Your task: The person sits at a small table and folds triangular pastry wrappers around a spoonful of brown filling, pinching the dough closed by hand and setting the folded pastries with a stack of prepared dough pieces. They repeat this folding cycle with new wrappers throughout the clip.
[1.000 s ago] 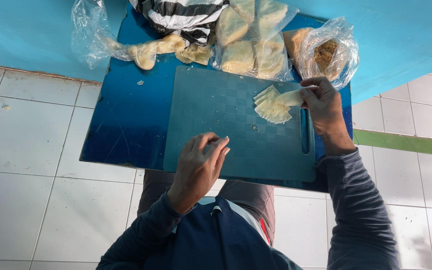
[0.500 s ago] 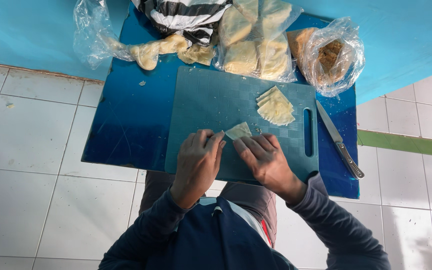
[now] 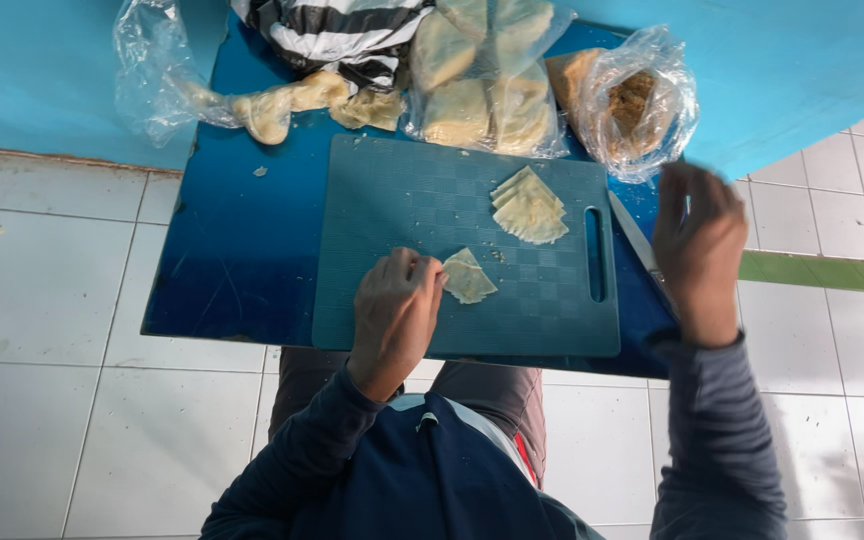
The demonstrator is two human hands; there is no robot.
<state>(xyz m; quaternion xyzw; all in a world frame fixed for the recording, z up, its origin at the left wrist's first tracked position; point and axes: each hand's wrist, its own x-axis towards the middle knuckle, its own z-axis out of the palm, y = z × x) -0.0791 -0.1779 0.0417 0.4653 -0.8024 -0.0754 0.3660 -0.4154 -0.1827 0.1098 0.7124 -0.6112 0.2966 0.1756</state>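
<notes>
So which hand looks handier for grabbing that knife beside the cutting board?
Probably the right hand: it hovers open just above the knife at the board's handle end. The left hand rests on the board against the single pastry piece, farther away.

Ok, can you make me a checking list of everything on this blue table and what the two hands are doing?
Surface: blue table with teal cutting board on it.
Job's things: single dough piece; stack of dough pieces.
Clutter: knife beside the board; plastic bags of dough; bag of brown filling; striped cloth.
Hands: left hand rests by the single piece; right hand raised over the knife, open, blurred.
Cables: nothing seen.
Surroundings: white tiled floor.
</notes>
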